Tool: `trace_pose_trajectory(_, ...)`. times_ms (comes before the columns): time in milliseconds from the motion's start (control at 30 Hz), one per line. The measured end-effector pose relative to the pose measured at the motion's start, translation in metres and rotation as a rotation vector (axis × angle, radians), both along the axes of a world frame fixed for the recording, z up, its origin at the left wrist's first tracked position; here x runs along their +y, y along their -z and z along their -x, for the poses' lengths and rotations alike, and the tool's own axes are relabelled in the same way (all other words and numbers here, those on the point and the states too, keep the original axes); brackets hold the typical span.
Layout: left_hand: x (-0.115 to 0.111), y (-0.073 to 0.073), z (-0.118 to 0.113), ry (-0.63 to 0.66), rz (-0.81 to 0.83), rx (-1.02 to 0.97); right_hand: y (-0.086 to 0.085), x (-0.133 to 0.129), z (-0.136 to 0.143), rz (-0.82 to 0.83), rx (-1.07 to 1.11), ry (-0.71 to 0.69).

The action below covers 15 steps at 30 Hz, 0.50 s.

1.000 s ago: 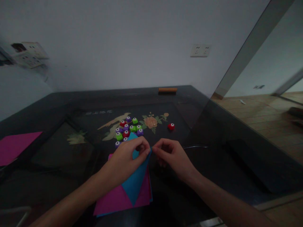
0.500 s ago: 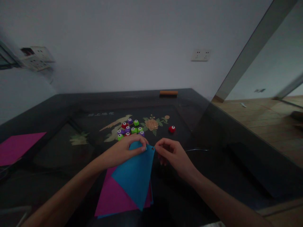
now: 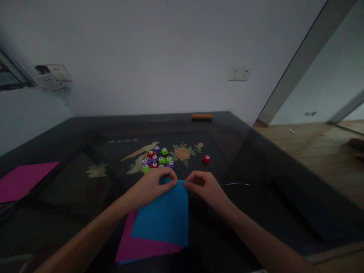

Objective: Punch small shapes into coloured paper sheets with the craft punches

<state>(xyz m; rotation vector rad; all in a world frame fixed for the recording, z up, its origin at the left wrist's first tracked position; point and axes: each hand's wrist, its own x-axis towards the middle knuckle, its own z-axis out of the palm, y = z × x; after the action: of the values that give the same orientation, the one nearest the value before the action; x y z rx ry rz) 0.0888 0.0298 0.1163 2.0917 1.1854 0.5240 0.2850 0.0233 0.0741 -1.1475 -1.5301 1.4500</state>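
Note:
A blue sheet of paper or felt (image 3: pixel 165 216) hangs from both hands by its top edge, over a pink sheet (image 3: pixel 148 248) on the table. My left hand (image 3: pixel 157 184) pinches the blue sheet at the top between thumb and fingers. Close to it, my right hand (image 3: pixel 203 184) pinches the same sheet at its top right corner. The small hole seen near that corner before is hidden by the fingers. Just beyond my left hand lie several red, green and purple one-eyed toy pieces (image 3: pixel 154 159). One red piece (image 3: pixel 206 159) sits apart, beyond my right hand.
Another pink sheet (image 3: pixel 27 180) lies at the table's left. A thin clear strand (image 3: pixel 236 184) stretches out right of my hand. An orange-brown bar (image 3: pixel 202 116) rests at the back edge, and a dark flat object (image 3: pixel 301 204) lies at the right.
My right fingers have closed on the blue sheet's corner beside the hole. The sheet has turned from a slanted, pointed hang to a squarer, spread one.

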Motion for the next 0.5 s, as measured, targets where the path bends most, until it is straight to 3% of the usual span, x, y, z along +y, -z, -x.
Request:
trace_pose_trajectory(233,0.000,-0.016,0.019,0.053,-0.036,0.184,-0.006,0.004,-0.003,-0.100,-0.067,0.039)
trace_pose_trajectory(500,0.001,-0.038,0.041,-0.029,-0.131,0.255,-0.006,0.013,-0.011,-0.006,0.105,0.053)
